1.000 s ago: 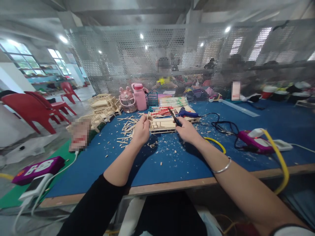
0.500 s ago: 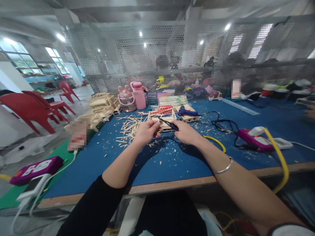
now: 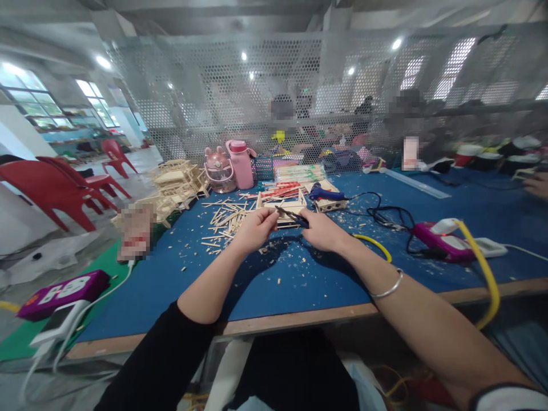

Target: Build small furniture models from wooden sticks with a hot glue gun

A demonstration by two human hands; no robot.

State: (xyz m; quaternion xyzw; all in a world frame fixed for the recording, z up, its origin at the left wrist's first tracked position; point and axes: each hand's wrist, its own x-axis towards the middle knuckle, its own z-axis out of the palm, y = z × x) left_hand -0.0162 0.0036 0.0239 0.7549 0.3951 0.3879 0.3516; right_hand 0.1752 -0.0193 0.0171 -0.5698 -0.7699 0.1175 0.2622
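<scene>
My left hand [image 3: 257, 228] is closed in a pinch, thumb against forefinger. Whatever lies between those fingertips is too small to make out. My right hand [image 3: 324, 230] is wrapped round the dark handles of a pair of scissors [image 3: 291, 214]. Their blades point left, with the tips right at my left fingertips. Just behind both hands is a small pale wooden frame [image 3: 281, 203], partly hidden by them. Loose thin wooden sticks [image 3: 229, 220] lie in a heap beyond my left hand. A blue glue gun [image 3: 322, 193] rests on another wooden piece [image 3: 331, 204] behind my right hand.
Finished-looking wooden frames [image 3: 177, 185] are stacked at the left. A pink bottle [image 3: 241, 165] and a clear pink jug [image 3: 220, 170] stand at the back by the perforated screen [image 3: 222, 85]. Purple power strips [image 3: 445, 242] with cables lie right and left. Wood scraps litter the blue mat [image 3: 257, 297].
My left fingers have curled in more tightly near the scissor tips. Both hands stay almost in the same place, and the view has shifted very slightly.
</scene>
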